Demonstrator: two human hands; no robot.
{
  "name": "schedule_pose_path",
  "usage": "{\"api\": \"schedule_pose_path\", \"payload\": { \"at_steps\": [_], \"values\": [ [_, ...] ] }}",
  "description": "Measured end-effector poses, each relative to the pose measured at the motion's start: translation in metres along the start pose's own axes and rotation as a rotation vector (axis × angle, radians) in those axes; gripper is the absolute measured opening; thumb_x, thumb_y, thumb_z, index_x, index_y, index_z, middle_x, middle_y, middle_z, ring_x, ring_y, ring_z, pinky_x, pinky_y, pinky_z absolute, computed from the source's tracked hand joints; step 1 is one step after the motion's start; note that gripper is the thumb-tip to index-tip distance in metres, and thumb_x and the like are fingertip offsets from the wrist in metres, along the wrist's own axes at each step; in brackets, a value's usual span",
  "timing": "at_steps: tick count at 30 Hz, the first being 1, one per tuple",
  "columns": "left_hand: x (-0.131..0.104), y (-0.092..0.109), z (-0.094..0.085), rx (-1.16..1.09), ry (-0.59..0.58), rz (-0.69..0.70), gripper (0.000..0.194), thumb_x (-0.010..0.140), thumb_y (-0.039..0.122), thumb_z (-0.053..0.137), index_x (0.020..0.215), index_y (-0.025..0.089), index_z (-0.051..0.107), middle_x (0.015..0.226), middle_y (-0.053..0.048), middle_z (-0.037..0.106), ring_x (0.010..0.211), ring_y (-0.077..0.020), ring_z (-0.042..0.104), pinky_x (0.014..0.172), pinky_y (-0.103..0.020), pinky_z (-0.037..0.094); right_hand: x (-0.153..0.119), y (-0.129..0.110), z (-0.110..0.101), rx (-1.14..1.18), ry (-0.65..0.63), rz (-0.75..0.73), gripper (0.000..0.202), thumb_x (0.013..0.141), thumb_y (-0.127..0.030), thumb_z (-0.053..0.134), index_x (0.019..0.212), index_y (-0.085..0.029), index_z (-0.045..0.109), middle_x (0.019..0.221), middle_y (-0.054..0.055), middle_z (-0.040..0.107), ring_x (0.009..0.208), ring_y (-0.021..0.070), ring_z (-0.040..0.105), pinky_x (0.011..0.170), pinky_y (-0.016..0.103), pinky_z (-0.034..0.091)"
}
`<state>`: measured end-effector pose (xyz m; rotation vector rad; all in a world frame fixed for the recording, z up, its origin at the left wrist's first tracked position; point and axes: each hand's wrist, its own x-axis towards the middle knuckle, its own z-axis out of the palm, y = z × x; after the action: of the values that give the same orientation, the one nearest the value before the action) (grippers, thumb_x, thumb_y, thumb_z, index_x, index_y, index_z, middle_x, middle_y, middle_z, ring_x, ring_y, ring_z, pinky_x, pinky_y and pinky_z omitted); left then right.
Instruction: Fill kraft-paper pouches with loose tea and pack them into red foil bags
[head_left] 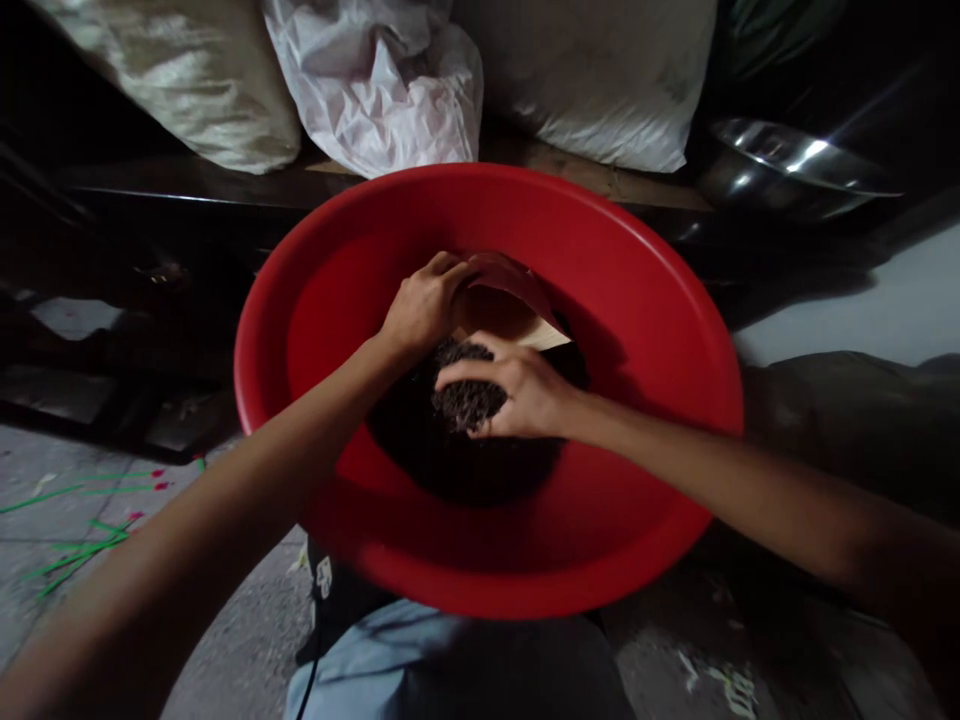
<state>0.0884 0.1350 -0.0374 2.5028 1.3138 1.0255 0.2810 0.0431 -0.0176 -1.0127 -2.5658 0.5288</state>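
A wide red plastic basin (660, 300) stands in front of me with a heap of dark, crumbly material (480, 475) at its bottom. My right hand (529, 390) is closed around a clump of that dark material (469, 400), just above the heap. Beside it, my left hand (424, 305) grips the edge of a curved paper piece (510, 280), reddish outside and pale inside. The paper's hollow side faces my right hand. Its lower part is hidden behind my right hand and the dark material.
Behind the basin, a white plastic bag (390, 100) and large sacks (600, 80) rest on a dark ledge. A shiny metal bowl (802, 165) sits at the back right. Green sticks with red tips (90, 545) lie on the floor at left.
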Motion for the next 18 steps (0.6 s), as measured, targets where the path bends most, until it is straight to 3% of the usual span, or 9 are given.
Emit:
{"api": "schedule_pose_path", "payload": {
  "at_steps": [3,6,8,12,15,18],
  "values": [
    [0.001,0.001,0.001,-0.176,0.009,0.07,0.039,0.099,0.031,0.058,0.135,0.021,0.068,0.127,-0.011,0.07,0.113,-0.0226,0.068,0.101,-0.036,0.055,0.014,0.004,-0.03,-0.062,0.25,0.108,0.052,0.078,-0.028,0.084,0.128,-0.033,0.074,0.128,0.004,0.068,0.12,0.0276,0.066,0.111,0.045,0.052],
    [0.001,0.006,0.001,-0.277,0.127,0.064,0.038,0.106,0.029,0.044,0.134,0.019,0.067,0.13,-0.011,0.071,0.12,-0.0198,0.067,0.106,-0.034,0.053,0.031,0.023,-0.041,-0.189,0.368,0.19,0.045,0.085,-0.025,0.076,0.129,-0.029,0.074,0.129,0.006,0.069,0.121,0.0296,0.066,0.111,0.05,0.053],
    [-0.001,0.01,0.002,-0.283,0.173,0.03,0.041,0.107,0.027,0.04,0.141,0.02,0.061,0.131,-0.011,0.071,0.119,-0.0196,0.068,0.105,-0.034,0.054,0.039,0.038,-0.042,-0.229,0.407,0.186,0.04,0.089,-0.022,0.07,0.129,-0.026,0.074,0.131,0.008,0.068,0.122,0.0286,0.066,0.11,0.048,0.053],
    [-0.002,0.015,0.005,-0.268,0.112,0.032,0.052,0.106,0.025,0.041,0.158,0.026,0.04,0.143,-0.01,0.063,0.129,-0.0222,0.064,0.107,-0.038,0.053,0.043,0.057,-0.037,-0.242,0.396,0.197,0.028,0.094,-0.018,0.06,0.113,-0.024,0.079,0.114,0.007,0.075,0.106,0.026,0.071,0.102,0.046,0.057],
    [0.002,0.014,0.005,-0.246,0.086,0.06,0.047,0.104,0.021,0.04,0.15,0.024,0.049,0.143,-0.01,0.062,0.134,-0.0219,0.06,0.112,-0.038,0.05,0.034,0.062,-0.033,-0.243,0.41,0.218,0.027,0.095,-0.019,0.058,0.112,-0.023,0.079,0.112,0.008,0.076,0.104,0.0265,0.073,0.101,0.047,0.057],
    [0.005,0.01,0.002,-0.207,0.094,0.067,0.038,0.103,0.019,0.04,0.134,0.022,0.062,0.131,-0.009,0.067,0.123,-0.021,0.064,0.108,-0.036,0.052,0.023,0.064,-0.032,-0.219,0.476,0.161,0.029,0.098,-0.022,0.054,0.115,-0.023,0.077,0.115,0.009,0.076,0.109,0.0269,0.072,0.103,0.047,0.057]
  ]
}}
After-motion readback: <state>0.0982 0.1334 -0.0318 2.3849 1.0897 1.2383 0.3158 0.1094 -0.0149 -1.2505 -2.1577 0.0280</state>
